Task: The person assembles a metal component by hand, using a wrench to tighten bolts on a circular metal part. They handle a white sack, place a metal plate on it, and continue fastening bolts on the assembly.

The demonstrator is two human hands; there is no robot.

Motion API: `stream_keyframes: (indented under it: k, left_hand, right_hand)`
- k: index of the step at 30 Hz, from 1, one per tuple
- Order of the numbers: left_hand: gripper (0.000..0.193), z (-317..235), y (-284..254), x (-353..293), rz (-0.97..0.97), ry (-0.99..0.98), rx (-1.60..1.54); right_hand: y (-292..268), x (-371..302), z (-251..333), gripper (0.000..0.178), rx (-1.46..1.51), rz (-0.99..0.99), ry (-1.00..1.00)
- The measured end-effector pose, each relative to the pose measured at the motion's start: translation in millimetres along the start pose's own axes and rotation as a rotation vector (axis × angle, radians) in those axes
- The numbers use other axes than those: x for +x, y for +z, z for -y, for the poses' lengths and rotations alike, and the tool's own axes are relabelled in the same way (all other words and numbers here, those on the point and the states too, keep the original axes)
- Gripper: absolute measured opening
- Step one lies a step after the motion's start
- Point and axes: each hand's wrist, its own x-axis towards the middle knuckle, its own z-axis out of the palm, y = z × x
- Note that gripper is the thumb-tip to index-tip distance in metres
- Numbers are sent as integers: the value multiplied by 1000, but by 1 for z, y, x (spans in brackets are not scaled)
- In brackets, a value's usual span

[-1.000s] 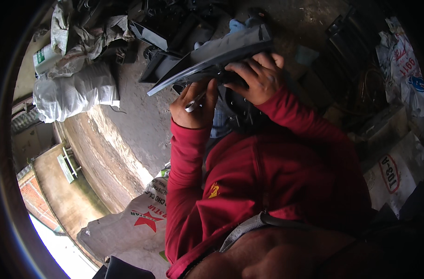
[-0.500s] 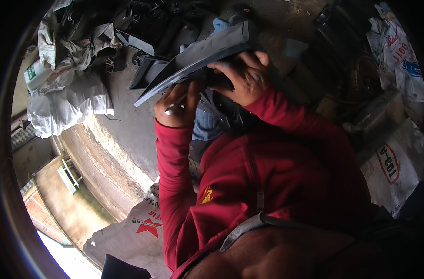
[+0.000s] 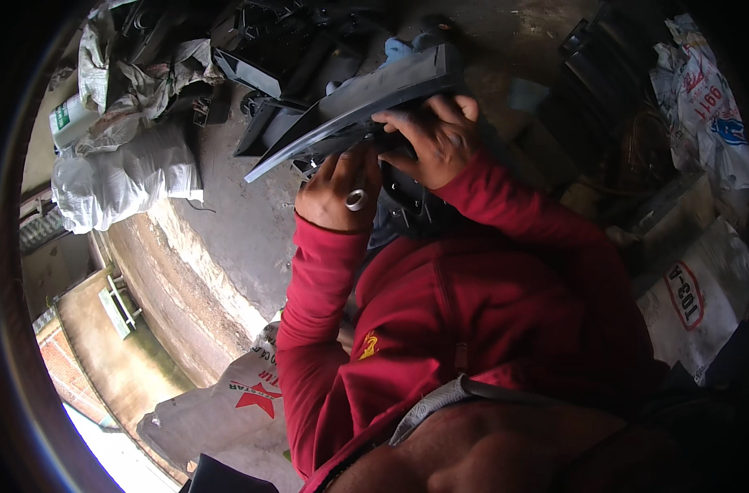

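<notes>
A dark, flat, monitor-like panel (image 3: 374, 89) with a pale lower edge is tilted across my view above both hands. My right hand (image 3: 437, 141) is closed on its near side, thumb towards the middle. Just left of it, my left hand (image 3: 335, 191) curls around a metal tool with a round, hollow, silvery end (image 3: 355, 200), which pokes out at the back of the fist. Its fingers reach under the panel, so the tool's working end is hidden. Black parts with small holes (image 3: 407, 193) show below the right hand.
Black casings (image 3: 267, 123) and scrap parts lie beyond the panel. At left are white sacks (image 3: 128, 177) and a white jug (image 3: 69, 119). A printed sack (image 3: 226, 419) lies by my left elbow; more sacks (image 3: 695, 287) and a box-like block (image 3: 674, 201) are at right.
My left hand has shifted right, closer to my right hand, and turned, so the tool's hollow end now faces me. The right hand keeps its hold on the panel.
</notes>
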Motion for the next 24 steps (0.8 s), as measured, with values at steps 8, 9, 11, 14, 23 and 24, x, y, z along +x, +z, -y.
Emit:
stream_keyframes:
  k: [8, 9, 11, 14, 23, 24]
  left_hand:
    - [11, 2, 7, 17, 129, 92, 118]
    - [15, 26, 12, 9, 102, 23, -10]
    - [31, 50, 17, -12, 62, -389, -906]
    - [29, 40, 15, -27, -157, -611, -1189]
    - [10, 4, 2, -4, -99, -28, -14]
    - [8, -1, 1, -3, -27, -4, 87]
  right_hand:
    - [5, -2, -5, 51, -29, -56, -2]
    - [6, 0, -3, 51, -10, -94, -6]
    - [6, 0, -2, 51, -5, -82, -23]
    - [8, -1, -1, 52, -23, -73, -38]
    - [4, -2, -2, 45, -15, -71, -66]
    - [3, -4, 0, 45, -17, -62, -72]
